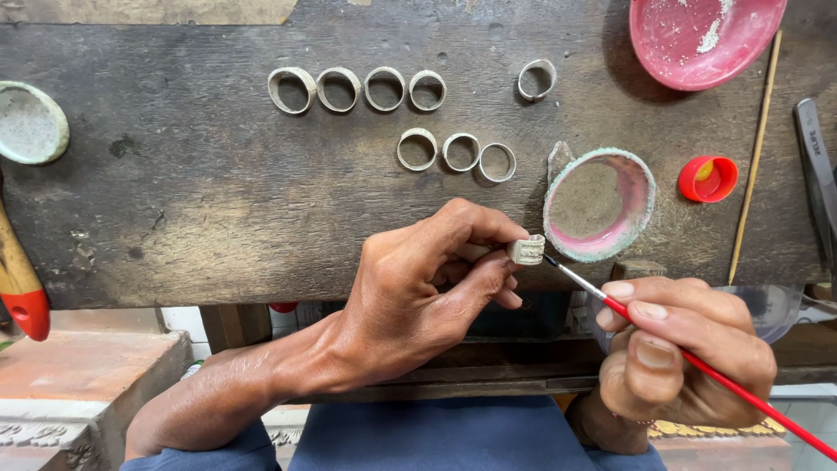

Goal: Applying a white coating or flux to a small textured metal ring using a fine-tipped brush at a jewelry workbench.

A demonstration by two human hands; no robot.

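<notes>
My left hand [427, 279] pinches a small pale metal ring [527, 250] between thumb and fingers, just in front of the dark wooden bench [200, 201]. My right hand [680, 349] grips a thin red-handled brush [697, 362]; its dark tip touches the lower edge of the ring. Beyond the ring stands a small pink dish [600, 205] with a crusted greenish rim.
Several loose rings [357, 89] lie in two rows on the bench, one more ring [536, 79] apart. A red bowl [703, 37] with white powder, a red cap [707, 179], a thin stick [755, 148], a dark tool [816, 166] sit right. A pale dish [30, 124] and red-tipped handle [21, 288] sit left.
</notes>
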